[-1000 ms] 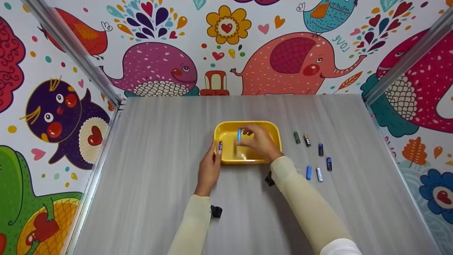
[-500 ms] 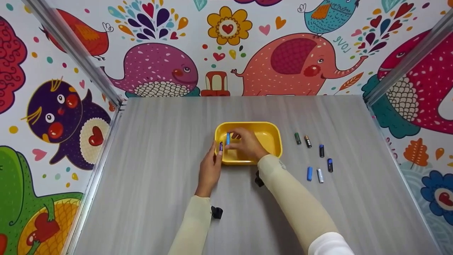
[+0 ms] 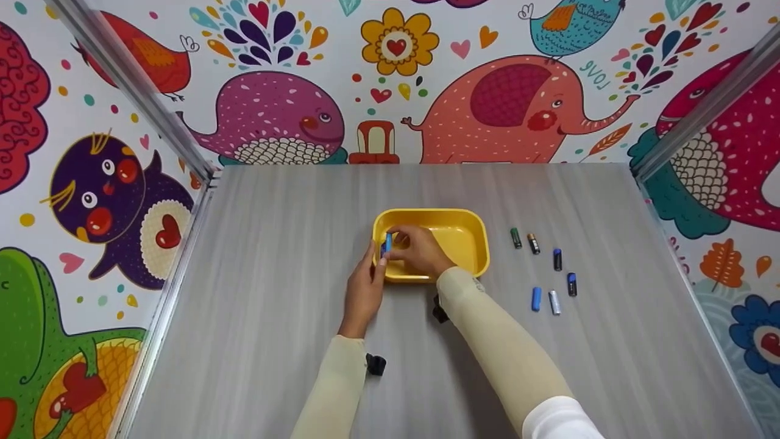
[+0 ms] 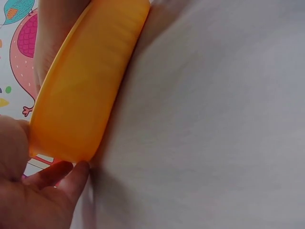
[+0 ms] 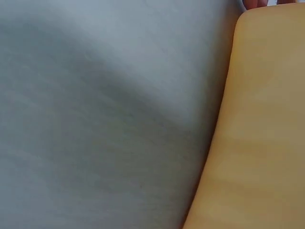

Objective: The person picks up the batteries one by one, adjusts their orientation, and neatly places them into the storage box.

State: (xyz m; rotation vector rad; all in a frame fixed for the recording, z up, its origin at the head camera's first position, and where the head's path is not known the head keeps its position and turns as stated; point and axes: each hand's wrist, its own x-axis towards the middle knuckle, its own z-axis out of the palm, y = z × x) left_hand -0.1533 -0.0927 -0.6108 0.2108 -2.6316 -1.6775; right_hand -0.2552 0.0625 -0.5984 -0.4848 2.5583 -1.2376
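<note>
A yellow plastic tray [image 3: 472, 244] stands on the table, its outer wall filling part of both wrist views. Its left end is held by my left hand [image 3: 362, 296], thumb at the rim and fingers along the outside wall [image 4: 81, 90]. Inside that end, my right hand [image 3: 421, 251] pinches a light blue battery [image 3: 389, 242] upright between thumb and fingers. A purple battery [image 3: 383, 250] is right beside it against the left wall, mostly hidden behind the blue one and my left thumb.
Right of the tray several batteries lie apart on the grey table: a green one [image 3: 516, 238], a black and copper one [image 3: 534, 244], dark ones with blue ends [image 3: 557, 260], a blue one [image 3: 536, 299] and a silver one [image 3: 554, 302]. Patterned walls enclose the table.
My right hand has carried the light blue battery leftward across the tray to the purple battery at the left wall. My left hand has kept its hold on the tray.
</note>
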